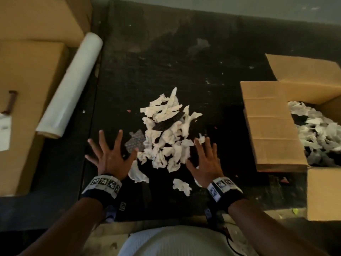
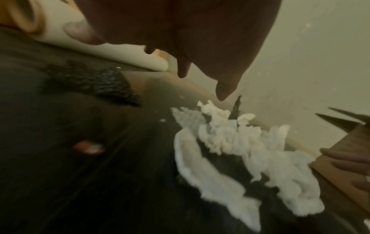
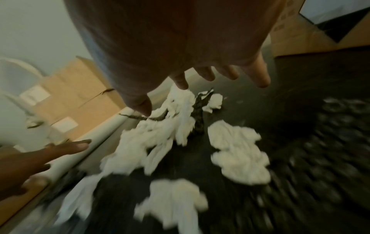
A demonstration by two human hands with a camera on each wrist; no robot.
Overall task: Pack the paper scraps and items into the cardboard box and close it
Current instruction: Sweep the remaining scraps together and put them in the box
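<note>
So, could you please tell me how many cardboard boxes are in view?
3. One open cardboard box, partly filled with paper scraps, is at the right; two closed boxes are at the left, one nearer and one behind it. Others may lie outside the frame.

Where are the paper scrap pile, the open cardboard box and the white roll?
paper scrap pile (image 1: 168,137), head view, middle of the heap
open cardboard box (image 1: 271,126), head view, left flap
white roll (image 1: 71,87), head view, mid-length

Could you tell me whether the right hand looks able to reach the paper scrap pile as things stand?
Probably yes: the right hand hovers open at the edge of the paper scrap pile, with nothing between them.
</note>
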